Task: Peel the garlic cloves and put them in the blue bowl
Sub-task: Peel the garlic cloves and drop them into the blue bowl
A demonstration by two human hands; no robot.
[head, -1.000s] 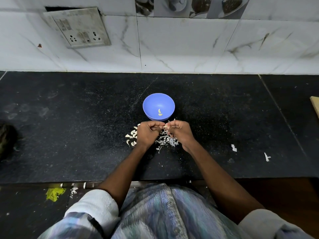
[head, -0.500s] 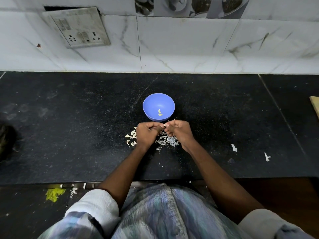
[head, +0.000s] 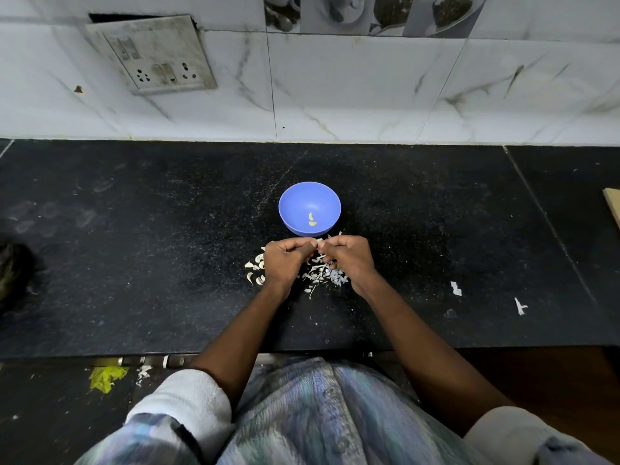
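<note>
Black counter (head: pixel 134 263) carries the bowl (head: pixel 292 199), two cloves (head: pixel 312 219) inside, just beyond left hand (head: pixel 285 260) and right hand (head: pixel 349 260), both curled, pinching a barely visible clove that might slip into the peels (head: pixel 322 276).

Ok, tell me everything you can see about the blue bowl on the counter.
The small round blue plastic-looking bowl stands upright on the black speckled stone counter, near its middle and just beyond the two hands. Its surface looks smooth and matte, with a thin rim and a deep rounded inside. Two pale yellowish peeled garlic cloves lie at its bottom; otherwise it holds nothing. Papery white garlic skins are scattered near its front edge. Neither hand touches it.
</note>
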